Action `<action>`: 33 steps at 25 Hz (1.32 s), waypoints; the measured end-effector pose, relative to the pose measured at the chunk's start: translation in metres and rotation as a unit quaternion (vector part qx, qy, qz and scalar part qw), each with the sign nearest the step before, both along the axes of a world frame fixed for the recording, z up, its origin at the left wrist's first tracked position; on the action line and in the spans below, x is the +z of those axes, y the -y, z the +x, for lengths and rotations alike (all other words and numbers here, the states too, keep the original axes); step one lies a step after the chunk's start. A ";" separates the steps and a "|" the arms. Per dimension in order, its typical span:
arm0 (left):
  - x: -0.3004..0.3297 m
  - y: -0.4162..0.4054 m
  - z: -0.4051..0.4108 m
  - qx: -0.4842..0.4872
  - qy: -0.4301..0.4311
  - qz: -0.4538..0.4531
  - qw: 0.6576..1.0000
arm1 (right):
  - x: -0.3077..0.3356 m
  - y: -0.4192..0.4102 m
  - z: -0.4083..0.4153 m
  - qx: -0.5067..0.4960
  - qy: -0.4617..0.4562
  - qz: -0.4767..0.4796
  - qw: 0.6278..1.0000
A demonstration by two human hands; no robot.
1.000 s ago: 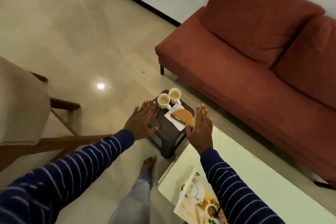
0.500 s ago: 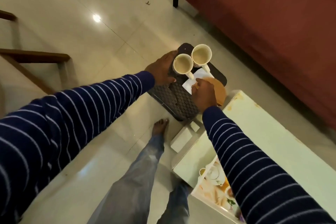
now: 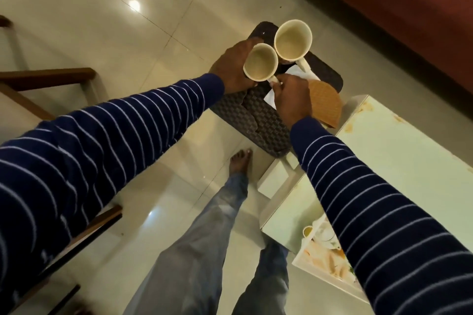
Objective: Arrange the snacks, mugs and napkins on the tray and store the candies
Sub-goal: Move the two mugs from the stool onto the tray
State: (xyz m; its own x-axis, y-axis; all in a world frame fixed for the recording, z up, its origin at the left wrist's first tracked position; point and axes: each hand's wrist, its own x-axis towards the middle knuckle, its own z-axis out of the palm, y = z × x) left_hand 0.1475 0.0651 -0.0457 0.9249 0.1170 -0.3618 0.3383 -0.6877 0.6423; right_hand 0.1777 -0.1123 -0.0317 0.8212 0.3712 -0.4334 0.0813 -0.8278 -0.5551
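On the dark woven stool (image 3: 258,120) beside the pale green table (image 3: 399,161), the right hand (image 3: 291,100) pinches the near mug (image 3: 260,62) by its handle over a white napkin (image 3: 304,74), the left hand (image 3: 234,64) wraps its side, and the far mug (image 3: 293,39) stands touching it.

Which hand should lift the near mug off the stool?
Probably the right hand: it already pinches the near mug by its handle. The left hand only wraps the mug's far side.
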 end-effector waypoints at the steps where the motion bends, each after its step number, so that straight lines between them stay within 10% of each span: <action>1: 0.004 -0.003 -0.005 -0.003 0.019 0.004 1.000 | 0.002 0.001 -0.003 0.004 -0.006 0.014 1.000; 7: 0.055 0.025 -0.073 -0.089 0.123 0.000 0.988 | 0.046 0.057 -0.093 -0.026 -0.011 0.117 0.993; 17: 0.036 0.265 -0.181 -0.330 -0.015 -0.098 0.939 | 0.064 0.284 -0.298 -0.222 -0.092 0.038 0.970; 33: -0.040 0.396 -0.163 -0.404 -0.085 -0.116 0.903 | -0.016 0.374 -0.309 -0.337 -0.087 -0.012 0.937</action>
State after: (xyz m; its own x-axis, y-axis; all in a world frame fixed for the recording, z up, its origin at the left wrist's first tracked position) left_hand -0.0154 -0.3305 -0.0856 0.6030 -0.6686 -0.4352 -0.1062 -0.6080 0.7868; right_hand -0.1315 -0.4860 -0.0482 0.7820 -0.2184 -0.5837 -0.5546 -0.6712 -0.4918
